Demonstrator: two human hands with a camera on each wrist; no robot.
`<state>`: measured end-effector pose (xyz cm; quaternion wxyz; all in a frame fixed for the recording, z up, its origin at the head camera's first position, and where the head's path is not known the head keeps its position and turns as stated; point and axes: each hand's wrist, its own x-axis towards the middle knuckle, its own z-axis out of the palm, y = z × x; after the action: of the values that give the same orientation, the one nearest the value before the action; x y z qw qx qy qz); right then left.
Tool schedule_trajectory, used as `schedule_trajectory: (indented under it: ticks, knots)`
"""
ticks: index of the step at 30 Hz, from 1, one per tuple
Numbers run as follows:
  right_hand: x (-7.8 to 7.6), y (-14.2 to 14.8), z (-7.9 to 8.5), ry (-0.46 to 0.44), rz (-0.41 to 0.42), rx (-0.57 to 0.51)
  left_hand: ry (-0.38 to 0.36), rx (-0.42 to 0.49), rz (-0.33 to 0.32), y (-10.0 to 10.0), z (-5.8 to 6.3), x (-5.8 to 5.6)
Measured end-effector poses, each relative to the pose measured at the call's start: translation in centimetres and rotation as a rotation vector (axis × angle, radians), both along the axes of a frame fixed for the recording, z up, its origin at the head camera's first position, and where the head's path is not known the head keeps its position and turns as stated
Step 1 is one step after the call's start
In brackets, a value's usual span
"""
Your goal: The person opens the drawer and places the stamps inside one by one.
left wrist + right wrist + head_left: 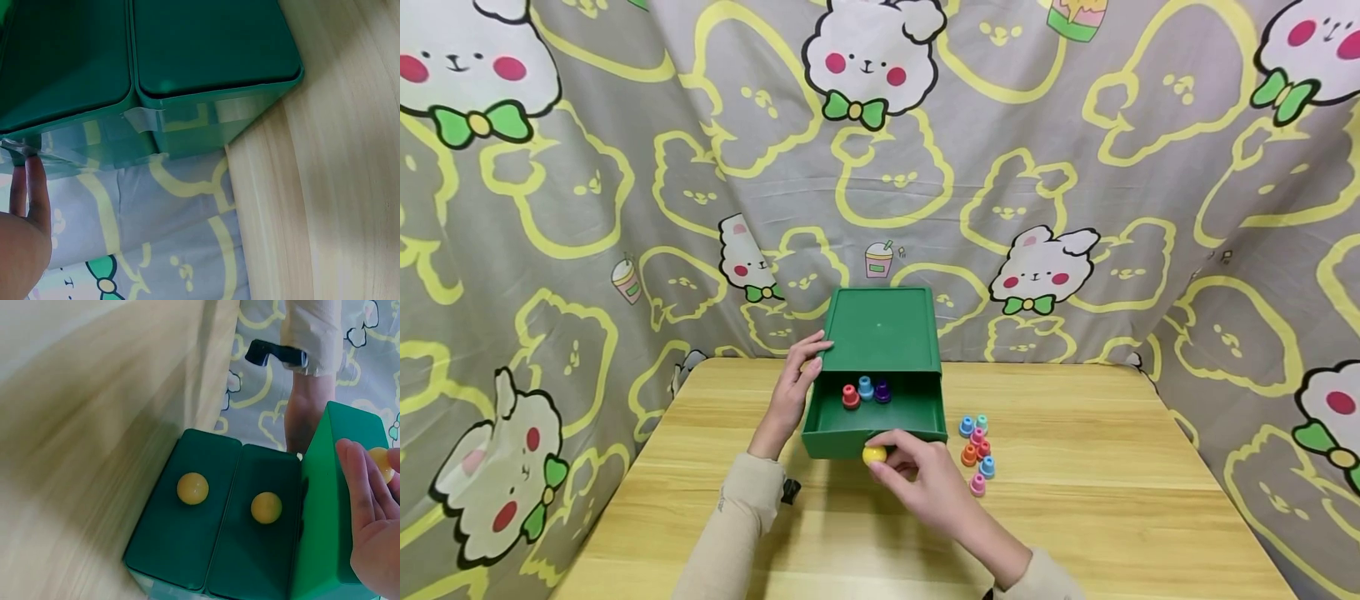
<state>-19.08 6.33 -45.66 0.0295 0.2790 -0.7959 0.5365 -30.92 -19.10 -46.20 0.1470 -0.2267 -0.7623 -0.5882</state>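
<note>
A green drawer cabinet (882, 329) stands on the table with its top drawer (842, 447) pulled out. Inside the drawer are a red peg-like piece (850, 397), a light blue one (866, 387) and a dark purple one (882, 392). My right hand (921, 475) pinches the drawer's round yellow knob (874, 455) between thumb and fingers. On the cabinet's left side rests my left hand (793, 387), its fingers extended near the top edge. In the left wrist view, two fingertips of the left hand (25, 231) touch the cabinet's side.
Right of the cabinet, several small coloured pieces (977, 446) stand on the wooden table (1097, 483). Two lower drawers, each with a yellow knob (192, 488), are closed in the right wrist view. A patterned curtain (895, 192) hangs behind the table.
</note>
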Motion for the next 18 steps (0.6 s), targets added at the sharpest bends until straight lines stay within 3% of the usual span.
schedule_trajectory:
  ticks: [8, 18]
  knots:
    - [-1.8, -0.1, 0.1, 0.012, -0.025, 0.010, -0.014, 0.010, 0.007, -0.5, -1.1, -0.8]
    - [-4.0, -0.2, 0.0, 0.047, -0.063, 0.031, 0.008, 0.010, -0.023, -0.5, -1.4, -1.0]
